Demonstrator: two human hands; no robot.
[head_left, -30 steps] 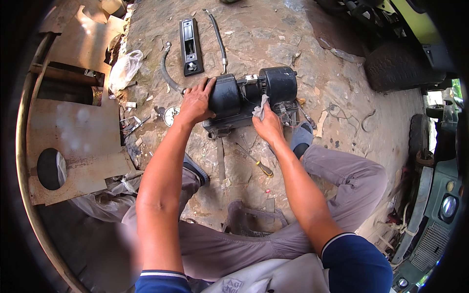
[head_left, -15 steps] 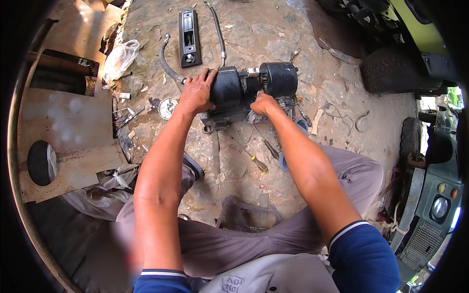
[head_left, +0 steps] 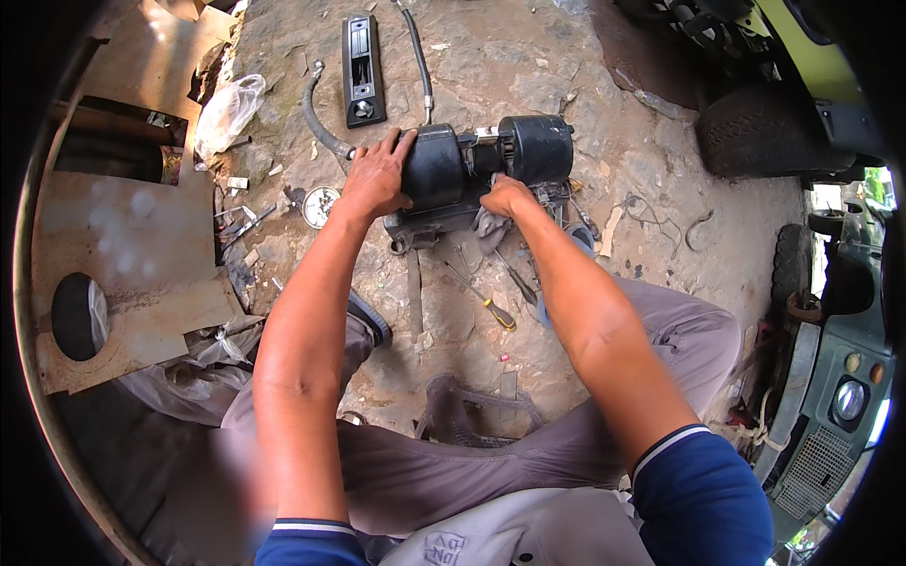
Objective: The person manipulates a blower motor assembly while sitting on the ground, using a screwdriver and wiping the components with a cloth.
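Observation:
My left hand point(head_left: 376, 177) grips the left drum of a black blower unit point(head_left: 433, 162), thumb at its near side and fingers over the top. My right hand point(head_left: 504, 200) is closed on a crumpled grey rag point(head_left: 491, 232), which hangs below it; its fingertips reach the unit’s middle, beside the right drum point(head_left: 536, 149), and are partly hidden. Below the unit lie a yellow-handled screwdriver point(head_left: 497, 314) and a dark-handled tool point(head_left: 522, 287). A round gauge point(head_left: 322, 207) lies left of the unit, near a grey hose point(head_left: 326, 135).
A black panel part point(head_left: 361, 74) and thin hose point(head_left: 424, 80) lie beyond the unit. Rusty sheet metal point(head_left: 127, 247) and a plastic bag point(head_left: 229, 118) are at left. A tyre point(head_left: 755, 132) and green vehicle front point(head_left: 830, 429) border the right. My bent legs point(head_left: 444, 462) frame the near floor.
My right hand has moved forward into the unit’s middle, and the rag now hangs beneath its fingers. My left hand has stayed on the left drum. The view has shifted slightly.

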